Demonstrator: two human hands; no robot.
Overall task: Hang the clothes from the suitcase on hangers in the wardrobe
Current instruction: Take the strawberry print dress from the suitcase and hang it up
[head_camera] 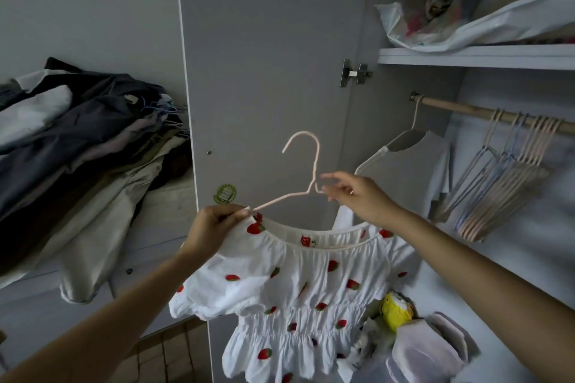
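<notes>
A white top with red strawberries hangs in front of the open wardrobe door. My left hand pinches its left shoulder together with the left arm of a pale pink hanger. My right hand holds the hanger at the base of its hook, over the top's right shoulder. The hanger's right arm is hidden behind that hand. The hook points up, to the left of the wooden rail. On the rail a grey-white shirt hangs from a hanger. The suitcase is not in view.
Several empty hangers hang bunched on the rail at right. A shelf above carries plastic bags of fabric. A heap of dark and beige clothes lies at left. Plastic containers and a yellow toy sit on the wardrobe floor.
</notes>
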